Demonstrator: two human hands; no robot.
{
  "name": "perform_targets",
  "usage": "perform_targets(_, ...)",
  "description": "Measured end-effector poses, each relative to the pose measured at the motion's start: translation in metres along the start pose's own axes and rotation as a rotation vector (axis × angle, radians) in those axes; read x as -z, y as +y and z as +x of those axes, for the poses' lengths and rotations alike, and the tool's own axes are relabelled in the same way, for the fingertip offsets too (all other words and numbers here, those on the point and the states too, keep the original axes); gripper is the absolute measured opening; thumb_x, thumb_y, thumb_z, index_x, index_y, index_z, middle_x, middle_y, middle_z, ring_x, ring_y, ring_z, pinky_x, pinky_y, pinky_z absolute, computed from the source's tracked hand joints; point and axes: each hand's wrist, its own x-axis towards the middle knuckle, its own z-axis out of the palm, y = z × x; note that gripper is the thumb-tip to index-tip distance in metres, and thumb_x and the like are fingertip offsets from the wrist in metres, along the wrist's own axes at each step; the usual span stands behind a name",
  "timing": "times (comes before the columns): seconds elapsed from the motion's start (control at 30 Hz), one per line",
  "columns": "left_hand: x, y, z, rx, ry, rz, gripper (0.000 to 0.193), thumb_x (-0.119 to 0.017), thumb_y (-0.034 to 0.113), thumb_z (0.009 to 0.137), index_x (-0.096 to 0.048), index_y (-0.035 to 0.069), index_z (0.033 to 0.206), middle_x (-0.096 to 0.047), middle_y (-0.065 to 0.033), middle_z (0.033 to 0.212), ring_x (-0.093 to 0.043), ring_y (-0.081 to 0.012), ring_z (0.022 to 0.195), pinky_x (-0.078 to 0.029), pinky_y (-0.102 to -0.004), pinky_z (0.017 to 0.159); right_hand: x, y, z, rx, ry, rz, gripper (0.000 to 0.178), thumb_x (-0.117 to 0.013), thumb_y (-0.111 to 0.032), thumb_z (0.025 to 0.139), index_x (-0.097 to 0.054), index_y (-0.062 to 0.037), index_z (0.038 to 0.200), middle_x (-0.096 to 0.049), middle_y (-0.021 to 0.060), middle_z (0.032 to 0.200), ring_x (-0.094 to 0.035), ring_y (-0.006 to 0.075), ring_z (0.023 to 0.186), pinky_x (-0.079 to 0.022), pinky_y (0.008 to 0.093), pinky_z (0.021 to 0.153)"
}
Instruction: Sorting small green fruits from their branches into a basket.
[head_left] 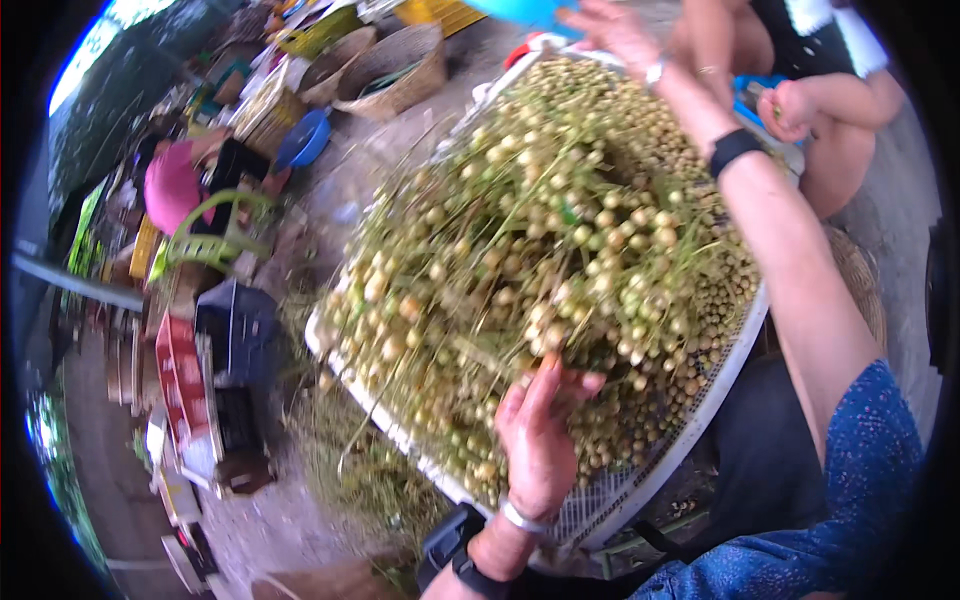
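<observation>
A large heap of small round yellow-green fruits on thin stalks (520,210) covers a white mesh tray (640,495). My left hand (540,435) is at the heap's near side, its index finger and thumb apart, the fingertip against a pale fruit (545,335). My right hand (615,38) reaches across to the tray's far side, fingers stretched out beside a blue plastic container (525,10). The hand is slightly blurred; I cannot tell whether it touches the container. Loose fruits (715,300) lie along the tray's right side.
Another person's hand (785,108) is at the far right beside the tray. Wicker baskets (400,80) and a blue basin (303,140) stand far left. Further left are a person in pink (175,185), a green chair (215,235) and a red crate (182,375). Cut stalks (370,480) litter the floor.
</observation>
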Motion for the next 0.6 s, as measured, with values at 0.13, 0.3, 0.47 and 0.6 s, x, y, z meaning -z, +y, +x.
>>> perform_targets(0.13, -0.009, -0.007, 0.009, -0.025, -0.072, -0.064, 0.018, -0.06, 0.019, 0.086, -0.056, 0.0, 0.086, -0.061, -0.009, 0.08, -0.065, -0.0226, 0.077, -0.052, -0.0342, 0.073, -0.009, -0.124, -0.058, 0.017, -0.104, -0.015, 0.05, -0.063, -0.016, 0.086, -0.042, 0.0077, 0.124, -0.059, 0.0092, 0.106, -0.061, 0.0167, 0.075, -0.052, 0.0246, 0.069)
perform_targets(0.3, -0.03, -0.007, 0.009, -0.088, -0.148, -0.1, 0.022, -0.061, 0.022, 0.086, -0.054, 0.001, 0.081, -0.06, -0.0071, 0.068, -0.064, -0.0187, 0.067, -0.049, -0.0279, 0.06, -0.09, -0.234, -0.144, 0.298, -0.469, -0.195, 0.021, -0.059, -0.01, 0.087, -0.059, -0.0029, 0.108, -0.063, 0.0027, 0.09, -0.06, 0.0099, 0.079, -0.05, 0.0186, 0.069)
perform_targets(0.47, 0.007, -0.018, 0.017, -0.12, 0.062, -0.131, 0.02, -0.059, 0.02, 0.083, -0.055, 0.001, 0.081, -0.058, -0.0065, 0.06, -0.054, -0.0137, 0.05, -0.042, -0.0265, 0.047, -0.227, -0.22, -0.222, 0.928, -0.949, -0.145, 0.015, -0.067, -0.006, 0.077, -0.061, 0.0002, 0.089, -0.059, 0.0051, 0.085, -0.058, 0.0139, 0.069, -0.05, 0.0255, 0.062)
perform_targets(0.6, -0.064, -0.05, 0.035, -0.532, 0.03, -0.163, 0.03, -0.049, 0.03, 0.085, -0.061, 0.002, 0.091, -0.064, -0.0162, 0.081, -0.062, -0.0207, 0.074, -0.046, -0.0352, 0.062, -0.244, -0.251, -0.275, 0.915, -1.099, -0.371, 0.017, -0.065, 0.0, 0.071, -0.059, 0.002, 0.087, -0.056, 0.0118, 0.078, -0.058, 0.0267, 0.075, -0.05, 0.0322, 0.066)
